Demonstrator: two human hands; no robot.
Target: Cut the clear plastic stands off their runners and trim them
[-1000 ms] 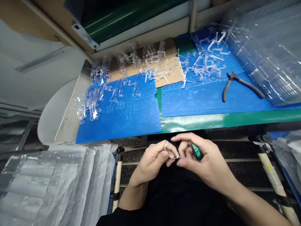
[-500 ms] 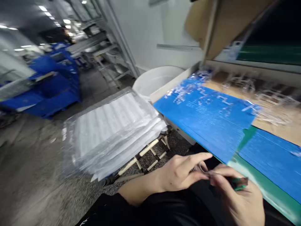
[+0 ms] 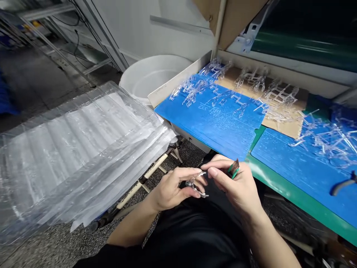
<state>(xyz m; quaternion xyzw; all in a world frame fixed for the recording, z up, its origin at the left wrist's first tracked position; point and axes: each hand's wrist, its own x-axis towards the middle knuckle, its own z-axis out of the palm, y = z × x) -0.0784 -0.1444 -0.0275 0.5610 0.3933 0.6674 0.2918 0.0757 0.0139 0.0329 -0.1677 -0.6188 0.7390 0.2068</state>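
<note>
My left hand (image 3: 174, 188) is closed on a small clear plastic part (image 3: 195, 184), pinched between thumb and fingers over my lap. My right hand (image 3: 237, 186) is closed round green-handled cutters (image 3: 233, 168), its fingertips touching the same part. Both hands hover just in front of the bench edge. Several more clear plastic parts (image 3: 223, 91) lie scattered on the blue mat (image 3: 217, 123).
A stack of clear plastic trays in a bag (image 3: 72, 149) rests on a cart at my left. A white tub (image 3: 152, 76) stands beyond it. Cardboard (image 3: 281, 119) and a second blue mat (image 3: 301, 167) cover the green bench (image 3: 281, 190). Pliers (image 3: 344, 182) lie at far right.
The view swung left and has turned part way back toward the bench. My hands stayed together over my lap, still gripping the clear part and the cutters.
</note>
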